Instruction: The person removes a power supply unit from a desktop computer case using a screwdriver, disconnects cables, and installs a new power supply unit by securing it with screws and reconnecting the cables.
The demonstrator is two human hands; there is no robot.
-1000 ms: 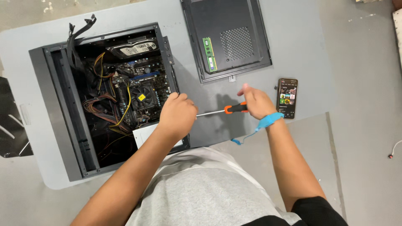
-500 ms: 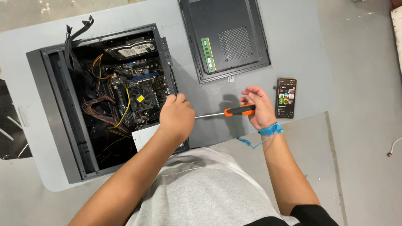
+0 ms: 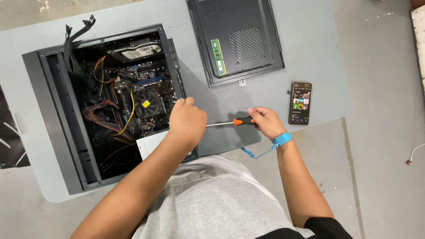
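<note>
On the grey counter (image 3: pixel 310 53), an open black desktop computer case (image 3: pixel 57 132) lies on its side with the motherboard (image 3: pixel 148 102), bundled orange, yellow and red wires (image 3: pixel 110 115) and a silver hard drive (image 3: pixel 133 52) exposed. Right hand (image 3: pixel 265 121) has its fingers wrapped closed around the orange-and-black handle of a screwdriver (image 3: pixel 241 121); the steel shaft runs roughly level to the left, long axis pointing at the case's right edge, tip hidden behind the left hand (image 3: pixel 187 121). Left hand sits curled at that case edge, just beside the motherboard, fingers bent over the rim; cannot tell whether they grip anything or just steady the shaft tip. So the screwdriver lies between the two hands, handle in the right, business end at the left, left hand nearer the case. A blue strap (image 3: pixel 281 139) wraps the right wrist, its tail hanging down toward the counter edge. A white rectangular label or box face (image 3: pixel 150 144) shows inside the case, just below the left hand. Top of frame: detached black side panel (image 3: pixel 239 40) with perforated vent patch, a green memory stick (image 3: pixel 217 57) lying on it along its left side. A black smartphone (image 3: pixel 300 102), screen lit with small coloured tiles, lies upright just right of the right hand, apart from it. Grey shirt fills the bottom.
</note>
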